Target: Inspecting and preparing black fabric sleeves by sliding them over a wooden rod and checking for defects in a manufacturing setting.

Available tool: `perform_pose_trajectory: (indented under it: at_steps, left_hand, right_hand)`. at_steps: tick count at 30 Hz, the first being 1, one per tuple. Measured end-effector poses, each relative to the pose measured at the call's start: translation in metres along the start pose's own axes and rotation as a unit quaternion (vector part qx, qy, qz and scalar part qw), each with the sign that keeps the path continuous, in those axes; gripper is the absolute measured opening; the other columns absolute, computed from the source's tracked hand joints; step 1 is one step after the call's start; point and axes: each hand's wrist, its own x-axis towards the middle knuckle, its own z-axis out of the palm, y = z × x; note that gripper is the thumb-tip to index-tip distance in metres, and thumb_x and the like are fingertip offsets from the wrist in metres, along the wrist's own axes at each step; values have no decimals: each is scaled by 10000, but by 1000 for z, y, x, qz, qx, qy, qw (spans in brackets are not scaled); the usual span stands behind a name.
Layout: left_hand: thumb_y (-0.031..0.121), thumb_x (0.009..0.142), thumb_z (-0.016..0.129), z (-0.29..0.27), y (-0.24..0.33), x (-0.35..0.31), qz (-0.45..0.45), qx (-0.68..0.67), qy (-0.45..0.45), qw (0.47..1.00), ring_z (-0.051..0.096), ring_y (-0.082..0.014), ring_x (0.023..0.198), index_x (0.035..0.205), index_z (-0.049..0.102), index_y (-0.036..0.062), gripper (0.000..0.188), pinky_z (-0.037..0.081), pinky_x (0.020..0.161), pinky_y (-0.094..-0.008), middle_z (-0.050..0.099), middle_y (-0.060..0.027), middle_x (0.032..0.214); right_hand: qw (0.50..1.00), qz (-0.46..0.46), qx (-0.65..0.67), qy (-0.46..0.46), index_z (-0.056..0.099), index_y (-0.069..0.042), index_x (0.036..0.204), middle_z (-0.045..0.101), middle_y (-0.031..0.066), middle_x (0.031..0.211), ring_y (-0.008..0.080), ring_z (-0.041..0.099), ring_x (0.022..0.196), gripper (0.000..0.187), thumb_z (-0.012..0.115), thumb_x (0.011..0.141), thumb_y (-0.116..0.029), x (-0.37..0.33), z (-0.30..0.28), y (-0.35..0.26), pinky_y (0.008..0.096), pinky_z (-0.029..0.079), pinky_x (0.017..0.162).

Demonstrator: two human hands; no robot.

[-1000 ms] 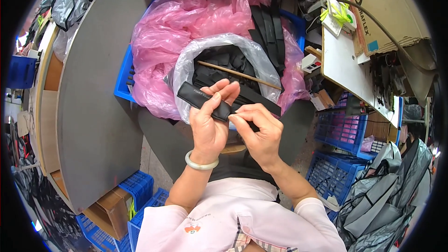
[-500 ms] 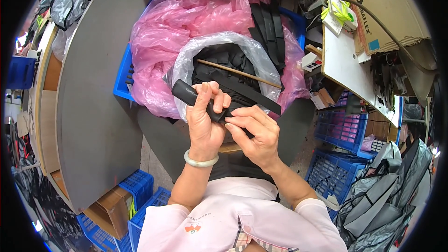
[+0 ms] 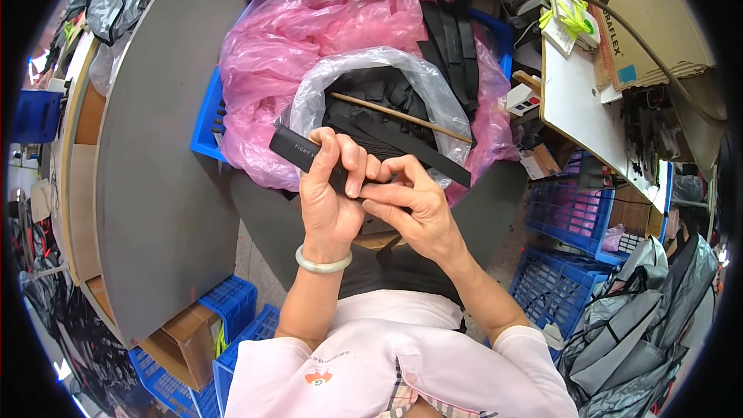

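Observation:
A flat black fabric strip [image 3: 292, 145] with pale printing lies across my left hand [image 3: 329, 213], whose fingers and thumb are closed round it. Its upper-left end sticks out past the thumb. My right hand [image 3: 422, 217] pinches at the strip's lower end, close against the left fingertips; the fingers hide most of that end. Just beyond both hands, a clear plastic bag [image 3: 308, 104] stands open with many black strips [image 3: 370, 101] inside. Across its mouth lies a thin wooden stick [image 3: 402, 114], and a long black strip [image 3: 433, 161] slants out to the right.
Pink plastic [image 3: 271, 54] lines a blue crate [image 3: 207, 120] around the clear bag, with more black strips [image 3: 453, 46] at its right. A grey panel [image 3: 170, 162] rises on the left. At right are a white tabletop [image 3: 576, 108], blue crates [image 3: 546, 290] and silver-grey fabric [image 3: 642, 325].
Both hands have shifted slightly left. The strip has turned flatter and extends farther left, its print facing up more clearly. The right fingers have moved closer to the left ones.

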Motion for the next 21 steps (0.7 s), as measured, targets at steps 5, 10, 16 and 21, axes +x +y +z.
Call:
perform_pose_trajectory:
  at_steps: [5,10,16,21]
  left_hand:
    - [184,923,545,-4,-7,-1,23,63,38,997,375,-93,475,839,497,105,125,404,562,-256,431,-1,597]
    - [200,927,541,-12,5,8,9,-9,66,998,365,-92,484,815,492,106,154,385,563,-255,422,2,600]
    - [213,941,512,-10,11,0,-35,4,77,996,357,-90,501,842,497,108,145,386,605,-270,417,4,617]
    - [204,941,506,-16,-11,-1,-60,-44,133,988,376,-115,497,858,511,96,136,420,646,-293,417,3,608]
  right_hand:
    - [998,-52,-8,-31,694,-67,965,510,91,945,184,524,720,212,692,754,-92,11,6,17,285,468,659]
    - [997,-21,-70,13,642,-110,1104,526,100,991,212,551,723,374,711,739,-143,-2,9,1,322,482,649]
    - [970,23,-214,-110,629,-183,1132,550,126,950,305,581,593,455,676,684,-124,-6,6,1,383,491,534]
    - [941,-37,-308,-137,590,-105,983,545,141,968,362,600,686,322,669,673,-138,12,11,21,448,494,562]
